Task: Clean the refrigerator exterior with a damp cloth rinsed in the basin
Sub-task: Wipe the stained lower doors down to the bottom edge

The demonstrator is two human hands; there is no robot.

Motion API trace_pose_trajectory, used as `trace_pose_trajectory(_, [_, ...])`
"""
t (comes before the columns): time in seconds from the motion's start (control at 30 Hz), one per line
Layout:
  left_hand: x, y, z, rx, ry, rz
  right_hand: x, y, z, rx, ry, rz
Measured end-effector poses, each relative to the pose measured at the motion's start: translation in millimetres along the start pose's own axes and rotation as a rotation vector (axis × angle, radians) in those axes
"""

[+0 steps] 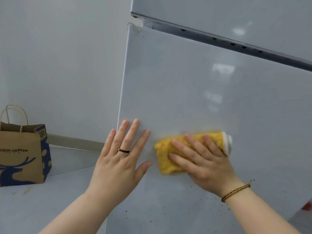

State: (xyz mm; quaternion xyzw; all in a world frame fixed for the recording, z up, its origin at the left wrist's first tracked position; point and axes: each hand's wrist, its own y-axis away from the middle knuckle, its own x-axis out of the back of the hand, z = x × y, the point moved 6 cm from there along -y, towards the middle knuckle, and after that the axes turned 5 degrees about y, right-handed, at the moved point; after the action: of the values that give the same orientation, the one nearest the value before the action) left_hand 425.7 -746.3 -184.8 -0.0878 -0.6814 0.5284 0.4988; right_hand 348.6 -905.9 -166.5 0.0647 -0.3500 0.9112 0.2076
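Note:
The pale grey refrigerator (202, 85) fills the right of the view, its lower door facing me under a dark gap below the upper door. My right hand (200, 159) presses a folded yellow cloth (166, 154) flat against the lower door with straight fingers. A white edge of the cloth shows past my fingertips. My left hand (121, 156), wearing a black ring, rests flat on the door near its left edge, just left of the cloth. Small dark specks dot the door below my right wrist.
A brown paper coffee bag (22, 154) with a blue deer print stands on the floor at the left, by the grey wall (59, 65). A red object (308, 206) peeks in at the right edge.

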Motion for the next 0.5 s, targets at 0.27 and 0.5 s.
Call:
trace_pose_trajectory(0.27, [-9.8,4.5,8.4,0.019,0.034,0.046,-18.1,24.4,-64.7,-0.621,-0.002,-0.005])
trace_pose_trajectory(0.5, [-17.1,17.6,7.2,-0.051,0.015,-0.060,-33.9,75.7,-108.7,-0.041,0.025,-0.221])
